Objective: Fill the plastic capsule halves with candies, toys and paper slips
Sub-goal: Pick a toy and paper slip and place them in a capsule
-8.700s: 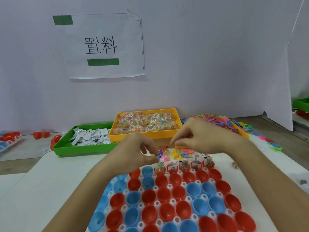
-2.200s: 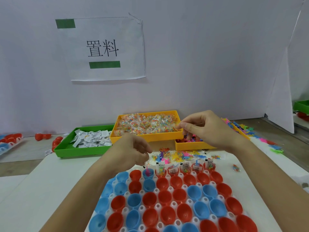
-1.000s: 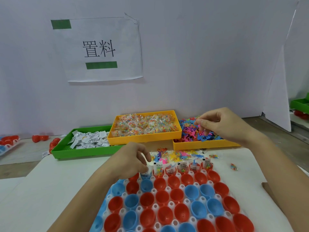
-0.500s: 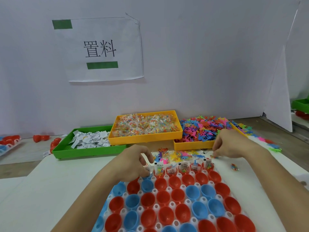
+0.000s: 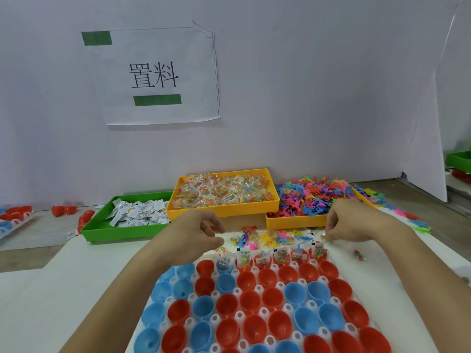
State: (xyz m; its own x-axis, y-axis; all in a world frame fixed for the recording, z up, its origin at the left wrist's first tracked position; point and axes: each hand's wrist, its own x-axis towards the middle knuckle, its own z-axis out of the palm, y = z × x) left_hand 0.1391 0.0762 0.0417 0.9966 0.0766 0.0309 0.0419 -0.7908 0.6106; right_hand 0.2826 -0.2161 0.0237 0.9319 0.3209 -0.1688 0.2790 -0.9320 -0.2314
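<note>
Red and blue capsule halves [image 5: 254, 301] sat in a white holder tray [image 5: 288, 308] on the counter [image 5: 76, 276], only the far row filled. Beyond it, the left hand [image 5: 193, 238] hovered loosely curled, holding nothing visible; the right hand [image 5: 353, 222] pinched something small beside loose toys [image 5: 267, 238]. Farther back lay paper slips [image 5: 137, 212], candies [image 5: 224, 191] and more toys in bins.

- Two hands are in view: the left hand [image 5: 196, 234] and the right hand [image 5: 350, 222].
- Three supply trays stand at the back: one green tray [image 5: 122, 229] of paper slips [image 5: 139, 212], one yellow tray [image 5: 224, 209] of candy packets [image 5: 221, 189], one yellow tray [image 5: 293, 221] of plastic toys [image 5: 313, 196].
- One white holder [image 5: 263, 312] carries the red and blue capsule halves [image 5: 267, 277], too many and too cut off to count.
- Six capsule halves in the far row hold fillings [image 5: 280, 256].
- One paper sign [image 5: 155, 75] hangs on the wall.
</note>
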